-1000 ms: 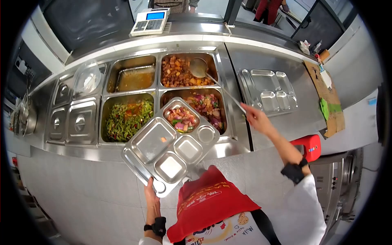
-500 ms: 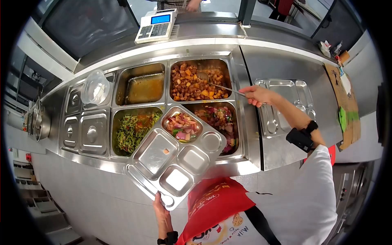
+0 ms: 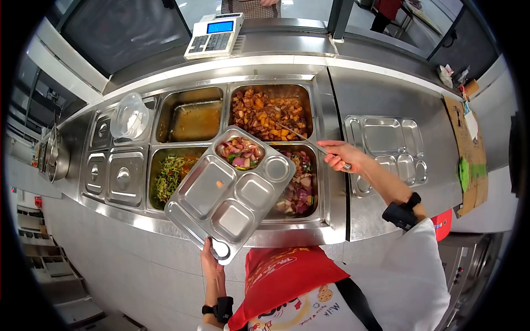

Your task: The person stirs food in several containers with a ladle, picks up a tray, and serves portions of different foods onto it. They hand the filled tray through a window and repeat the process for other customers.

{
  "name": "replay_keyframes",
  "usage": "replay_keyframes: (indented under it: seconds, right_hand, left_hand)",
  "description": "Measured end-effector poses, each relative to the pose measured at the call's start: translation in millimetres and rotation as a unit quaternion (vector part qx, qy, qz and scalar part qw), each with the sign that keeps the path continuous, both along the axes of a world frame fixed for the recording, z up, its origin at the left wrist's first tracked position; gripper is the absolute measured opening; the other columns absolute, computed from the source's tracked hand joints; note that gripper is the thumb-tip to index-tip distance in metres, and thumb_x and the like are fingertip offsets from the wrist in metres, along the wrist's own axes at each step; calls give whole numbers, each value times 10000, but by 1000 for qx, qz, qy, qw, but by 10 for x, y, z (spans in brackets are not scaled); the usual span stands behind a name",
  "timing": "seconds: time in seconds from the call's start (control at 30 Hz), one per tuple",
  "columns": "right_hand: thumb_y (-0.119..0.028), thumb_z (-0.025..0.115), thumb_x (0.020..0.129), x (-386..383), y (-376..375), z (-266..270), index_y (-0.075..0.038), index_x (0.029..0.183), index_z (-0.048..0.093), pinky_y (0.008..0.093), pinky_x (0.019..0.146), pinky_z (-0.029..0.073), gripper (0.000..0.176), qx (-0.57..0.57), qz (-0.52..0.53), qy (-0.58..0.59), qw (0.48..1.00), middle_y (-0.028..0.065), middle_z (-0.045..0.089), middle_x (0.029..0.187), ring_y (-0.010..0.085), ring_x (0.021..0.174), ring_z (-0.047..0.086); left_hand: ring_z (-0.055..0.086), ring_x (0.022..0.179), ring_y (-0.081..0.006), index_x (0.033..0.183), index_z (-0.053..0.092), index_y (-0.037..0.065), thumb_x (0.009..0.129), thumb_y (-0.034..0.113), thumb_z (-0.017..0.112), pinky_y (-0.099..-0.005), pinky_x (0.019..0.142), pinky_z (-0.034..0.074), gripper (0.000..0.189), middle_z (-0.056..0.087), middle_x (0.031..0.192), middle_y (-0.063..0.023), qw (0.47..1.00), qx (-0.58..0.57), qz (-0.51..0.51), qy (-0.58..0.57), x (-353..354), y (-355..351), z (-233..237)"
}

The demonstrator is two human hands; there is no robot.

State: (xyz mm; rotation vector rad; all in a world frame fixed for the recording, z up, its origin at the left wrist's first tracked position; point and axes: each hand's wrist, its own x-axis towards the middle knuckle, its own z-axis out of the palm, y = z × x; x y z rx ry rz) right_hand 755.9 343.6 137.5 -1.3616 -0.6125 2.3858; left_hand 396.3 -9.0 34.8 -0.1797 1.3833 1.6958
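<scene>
My left hand [image 3: 211, 261] grips the near corner of a steel compartment tray [image 3: 227, 190], tilted over the front pans. Its round compartment holds meat and onion pieces [image 3: 240, 154], and a small crumb lies in the large compartment. My right hand [image 3: 345, 156] is closed around the handle of a serving spoon [image 3: 309, 140]. The spoon's head is down in the diced brown and orange food [image 3: 265, 113] in the back pan, hidden among the pieces. Partly under the tray are a pan of onion and meat [image 3: 301, 193] and a pan of green vegetables [image 3: 170, 177].
A pan with a little oily liquid [image 3: 193, 118] is at the back. Lidded pans [image 3: 126, 177] and a clear plastic tub [image 3: 130, 117] sit left, another tray [image 3: 383, 135] and cardboard [image 3: 466, 160] right. Beyond the payment terminal [image 3: 215, 37] stands a person [image 3: 251, 7].
The tray and my left hand have shifted slightly up and left in view. My right hand has moved lower, and the spoon's head, visible before, is now buried in the food.
</scene>
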Motion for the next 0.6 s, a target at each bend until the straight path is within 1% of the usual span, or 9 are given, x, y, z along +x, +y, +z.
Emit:
replay_keyframes:
  seconds: [0.1, 0.2, 0.27, 0.4, 0.5, 0.6]
  right_hand:
    - [-71, 402, 961, 120, -36, 18, -100, 1327, 419, 151, 364, 243, 368, -12, -24, 38, 999, 61, 465, 727, 37, 487, 312]
    - [-78, 402, 962, 206, -147, 121, -103, 1317, 430, 147, 363, 236, 356, 16, -41, 22, 999, 58, 468, 732, 35, 489, 312]
    - [-78, 396, 965, 168, -204, 134, -103, 1311, 435, 145, 363, 234, 350, 13, -58, 6, 998, 55, 467, 730, 35, 488, 311]
    - [-76, 382, 969, 60, -306, 258, -102, 1295, 449, 145, 362, 235, 334, 29, -75, -2, 997, 49, 470, 728, 34, 488, 313]
    - [-73, 367, 972, 16, -481, 502, -110, 1313, 437, 147, 360, 236, 350, 86, -39, -28, 995, 46, 473, 729, 36, 487, 313]
    - [-72, 366, 972, 39, -698, 664, -115, 1334, 420, 150, 356, 237, 369, 90, -29, -37, 995, 38, 473, 718, 37, 484, 311]
  left_hand:
    - [613, 915, -184, 1114, 569, -23, 908, 234, 562, -320, 792, 514, 330, 624, 1037, -67, 1000, -5, 5, -3, -17, 129, 25]
    - [614, 908, -184, 1108, 573, -21, 905, 241, 569, -325, 793, 515, 331, 624, 1031, -62, 1000, -6, 14, -17, -41, 200, -14]
    - [612, 919, -190, 1118, 565, -19, 899, 243, 580, -334, 798, 515, 342, 618, 1037, -61, 1000, 0, 8, -28, -81, 258, -25]
    - [607, 928, -200, 1140, 543, -15, 896, 243, 579, -344, 798, 516, 356, 604, 1056, -74, 999, 33, -5, -15, -115, 461, -47]
    - [608, 917, -199, 1132, 548, -16, 895, 246, 580, -347, 794, 517, 355, 607, 1043, -79, 998, 54, -14, -17, -100, 628, -61]
    - [608, 915, -203, 1125, 553, -18, 886, 234, 597, -348, 790, 519, 350, 611, 1027, -87, 997, 67, -14, -39, -133, 793, -193]
